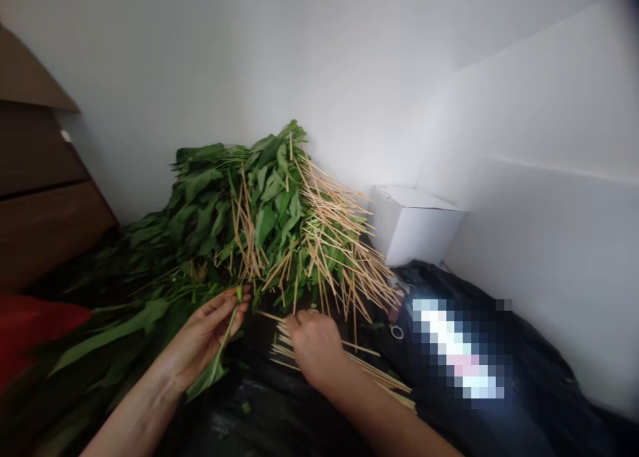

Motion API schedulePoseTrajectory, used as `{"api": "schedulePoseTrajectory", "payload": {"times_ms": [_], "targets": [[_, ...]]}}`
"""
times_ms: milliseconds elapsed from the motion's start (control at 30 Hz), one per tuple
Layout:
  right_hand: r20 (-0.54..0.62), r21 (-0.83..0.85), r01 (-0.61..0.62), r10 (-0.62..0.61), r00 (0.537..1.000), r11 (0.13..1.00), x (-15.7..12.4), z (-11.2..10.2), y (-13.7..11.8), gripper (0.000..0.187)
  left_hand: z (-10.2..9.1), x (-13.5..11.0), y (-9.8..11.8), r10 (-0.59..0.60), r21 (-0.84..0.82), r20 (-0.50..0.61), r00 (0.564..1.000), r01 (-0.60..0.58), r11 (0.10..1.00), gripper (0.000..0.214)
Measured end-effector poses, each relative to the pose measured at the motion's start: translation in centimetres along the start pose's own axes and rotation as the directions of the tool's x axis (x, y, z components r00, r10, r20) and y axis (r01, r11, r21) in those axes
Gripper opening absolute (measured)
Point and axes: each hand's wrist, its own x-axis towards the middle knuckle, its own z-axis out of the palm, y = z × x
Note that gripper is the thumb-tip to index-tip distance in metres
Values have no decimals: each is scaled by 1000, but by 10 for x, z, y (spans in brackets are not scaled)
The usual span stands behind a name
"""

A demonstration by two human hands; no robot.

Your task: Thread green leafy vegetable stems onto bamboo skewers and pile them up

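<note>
My left hand (212, 330) is closed in a pinch on the stem of a green leaf (212, 372). Its stem end sticks up past the fingertips, and the blade hangs down by the palm. Over a loose bunch of thin wooden sticks (387, 380) on the black surface, my right hand (319, 347) has its fingers pressed around one wooden stick (269, 316), which points left toward the leaf. The fingertips of this hand are partly hidden. Beyond both hands rises a heap of leaves (200, 197) with many skewer-like sticks (329, 224) threaded through or lying among them.
A white box (424, 224) stands behind on the right, against the white wall (324, 58). Black plastic (539, 370) covers the right side, with a pixelated patch on it. Brown boxes (44, 231) and something red (34, 330) are at the left. Loose leaves (120, 330) lie beside my left arm.
</note>
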Motion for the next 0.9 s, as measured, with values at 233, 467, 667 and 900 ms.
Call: {"api": "schedulePoseTrajectory", "payload": {"times_ms": [233, 467, 667, 900], "targets": [[-130, 45, -76, 82, 988, 996, -6, 9, -5, 37, -10, -2, -5, 24, -95, 94, 995, -15, 995, 15], [-375, 106, 36, 6, 927, 994, -16, 12, -5, 39, -16, 3, -12, -28, -181, 99, 995, 46, 982, 15], [-463, 91, 123, -67, 884, 988, -18, 9, -10, 43, -16, 3, -14, -45, -155, 131, 990, 65, 986, 14], [-531, 64, 137, -83, 843, 989, -16, 11, -10, 36, -15, -1, -14, -21, -128, 176, 984, 44, 991, 22]]}}
